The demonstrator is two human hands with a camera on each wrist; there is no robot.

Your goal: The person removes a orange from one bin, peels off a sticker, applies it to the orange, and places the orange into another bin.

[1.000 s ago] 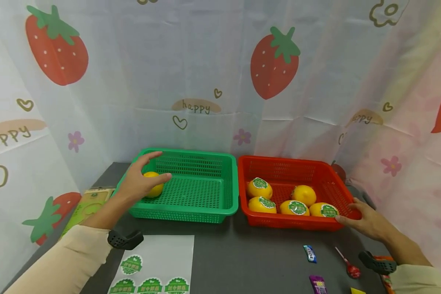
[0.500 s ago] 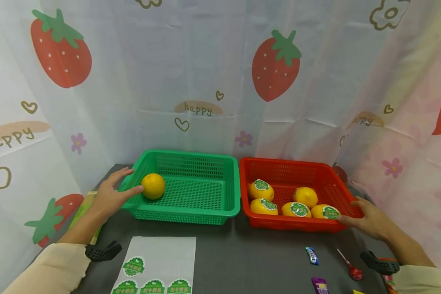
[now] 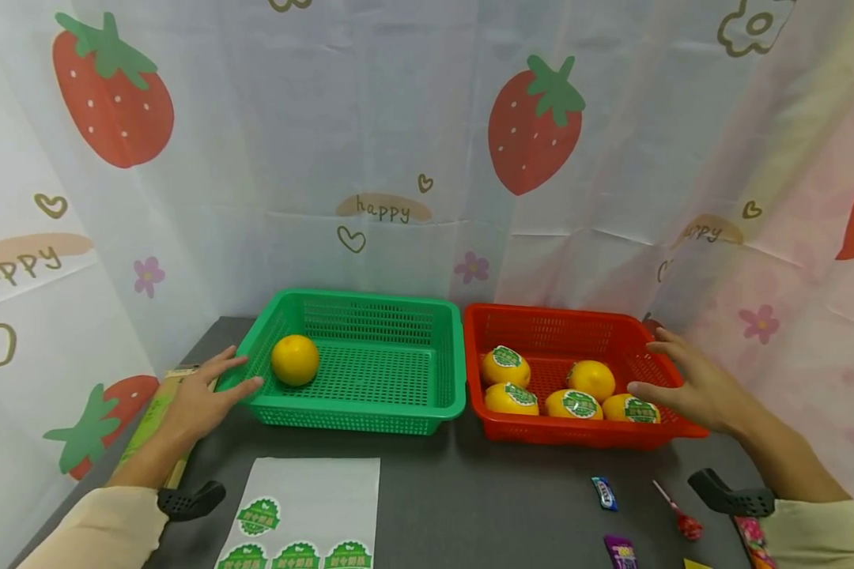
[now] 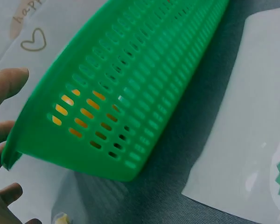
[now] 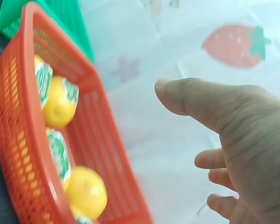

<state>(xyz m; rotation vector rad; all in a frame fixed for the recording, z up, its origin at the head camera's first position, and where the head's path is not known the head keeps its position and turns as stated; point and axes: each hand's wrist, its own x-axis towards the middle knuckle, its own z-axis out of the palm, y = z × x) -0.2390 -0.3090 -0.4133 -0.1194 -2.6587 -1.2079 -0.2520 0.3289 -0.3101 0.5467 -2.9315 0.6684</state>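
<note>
My left hand [image 3: 198, 401] is beside the left end of the green basket [image 3: 370, 415], fingers loosely spread and holding nothing. In the left wrist view its thumb [image 4: 9, 86] sits near the basket's rim; whether the fingertips touch it I cannot tell. One round yellow-orange fruit [image 3: 295, 360] lies inside that basket, at the left. Over the right end of the red basket [image 3: 562, 433] hovers my right hand [image 3: 704, 387], thumb and fingers apart with a gap between them. Inside the red basket are several yellow fruits [image 3: 507, 367], most with green-and-white stickers facing up.
A white sheet with green stickers [image 3: 313, 502] lies at the front left. A small blue wrapped candy [image 3: 603, 493], a purple packet [image 3: 620, 552] and a red lollipop [image 3: 689, 527] lie front right. A green-yellow packet [image 3: 149, 419] is beside my left forearm. Behind hangs a strawberry-print curtain [image 3: 398, 118].
My left hand has drawn back left, away from the fruit in the green basket. My right hand has come off the red basket's right rim and risen slightly up and left.
</note>
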